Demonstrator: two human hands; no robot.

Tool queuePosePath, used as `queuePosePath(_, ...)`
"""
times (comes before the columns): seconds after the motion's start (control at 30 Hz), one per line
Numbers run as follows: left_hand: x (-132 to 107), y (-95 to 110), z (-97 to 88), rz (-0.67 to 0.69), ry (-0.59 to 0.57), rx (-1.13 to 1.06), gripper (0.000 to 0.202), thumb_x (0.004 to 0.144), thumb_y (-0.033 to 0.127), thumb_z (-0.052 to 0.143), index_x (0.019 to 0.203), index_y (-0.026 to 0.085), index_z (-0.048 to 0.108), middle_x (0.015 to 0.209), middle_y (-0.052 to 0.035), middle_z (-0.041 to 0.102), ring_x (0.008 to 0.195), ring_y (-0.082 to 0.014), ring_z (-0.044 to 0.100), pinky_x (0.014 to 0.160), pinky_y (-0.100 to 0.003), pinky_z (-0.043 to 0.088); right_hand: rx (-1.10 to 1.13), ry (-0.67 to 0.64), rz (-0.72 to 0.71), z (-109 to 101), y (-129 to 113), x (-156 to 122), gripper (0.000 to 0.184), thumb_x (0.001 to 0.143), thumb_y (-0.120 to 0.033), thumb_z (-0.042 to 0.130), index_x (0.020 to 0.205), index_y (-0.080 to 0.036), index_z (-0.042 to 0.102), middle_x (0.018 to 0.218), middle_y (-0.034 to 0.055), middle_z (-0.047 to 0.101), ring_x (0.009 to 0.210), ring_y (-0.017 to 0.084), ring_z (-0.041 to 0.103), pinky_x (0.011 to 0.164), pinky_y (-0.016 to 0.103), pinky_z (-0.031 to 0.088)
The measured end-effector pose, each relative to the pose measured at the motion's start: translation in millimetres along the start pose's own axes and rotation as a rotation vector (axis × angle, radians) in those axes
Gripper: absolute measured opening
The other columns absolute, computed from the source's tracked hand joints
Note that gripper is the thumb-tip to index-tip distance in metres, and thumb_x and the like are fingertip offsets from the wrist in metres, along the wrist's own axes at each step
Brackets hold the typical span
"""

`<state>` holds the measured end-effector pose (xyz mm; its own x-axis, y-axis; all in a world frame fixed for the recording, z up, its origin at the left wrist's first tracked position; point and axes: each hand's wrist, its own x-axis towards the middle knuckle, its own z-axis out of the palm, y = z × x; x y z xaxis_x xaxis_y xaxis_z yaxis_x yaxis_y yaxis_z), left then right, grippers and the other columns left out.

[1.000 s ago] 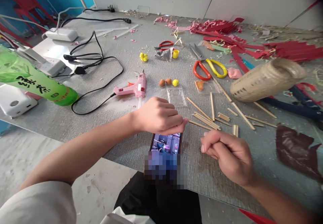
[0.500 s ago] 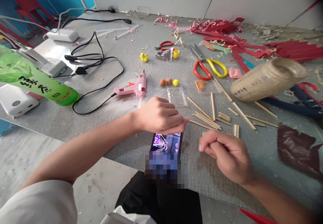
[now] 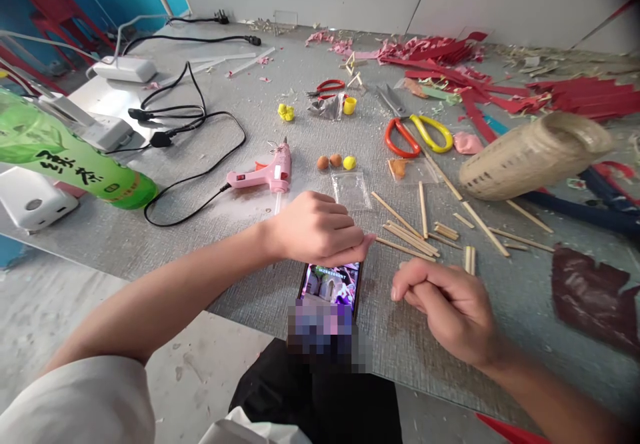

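My left hand [image 3: 323, 229] is closed in a fist, its back turned up, just above the top end of a phone [image 3: 325, 285]. Nothing shows in its fingers. The phone lies near the table's front edge with a lit screen; its lower part is blurred out. To the right of the phone, my right hand [image 3: 443, 301] is loosely closed, fingers curled in, with nothing showing between them. Several thin wooden sticks [image 3: 407, 237] lie beyond the two hands. A short bundle of sticks [image 3: 469, 259] lies just behind the right hand.
A pink glue gun [image 3: 265, 174], clay balls [image 3: 336, 161] and scissors [image 3: 419, 136] lie farther back. At left stand a green bottle [image 3: 110, 174] and power strips [image 3: 107, 134] with black cables. A beige cylinder [image 3: 530, 157], red paper strips [image 3: 480, 81] and a brown sheet [image 3: 593, 291] occupy the right.
The picture on the phone screen is different. My right hand has shifted very slightly left; my left hand looks unmoved.
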<state>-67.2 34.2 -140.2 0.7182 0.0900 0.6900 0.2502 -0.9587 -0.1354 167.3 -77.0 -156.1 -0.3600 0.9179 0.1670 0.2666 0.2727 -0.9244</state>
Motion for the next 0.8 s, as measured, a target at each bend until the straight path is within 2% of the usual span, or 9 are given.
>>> queuePosePath(0.33, 2.5, 0.3, -0.8, 0.001, 0.001, -0.017, 0.041, 0.097, 0.022, 0.057, 0.059, 0.020, 0.042, 0.050, 0.0059, 0.045, 0.046, -0.0087, 0.040, 0.048, -0.030, 0.030, -0.021, -0.009, -0.017, 0.4, -0.2, 0.2, 0.033, 0.103, -0.015, 0.040, 0.082, -0.022, 0.064, 0.056, -0.0054, 0.043, 0.048, 0.007, 0.036, 0.047, 0.025, 0.027)
queuePosePath(0.8, 2.1, 0.3, -1.6, 0.005, -0.047, 0.021, 0.042, 0.099, 0.025, 0.052, 0.059, 0.020, 0.042, 0.050, 0.0062, 0.043, 0.046, -0.0084, 0.040, 0.049, -0.030, 0.033, -0.055, -0.042, -0.027, 0.6, -1.6, 1.1, 0.032, 0.104, -0.015, 0.039, 0.084, -0.024, 0.063, 0.056, -0.0061, 0.037, 0.047, 0.008, 0.034, 0.045, 0.026, 0.024)
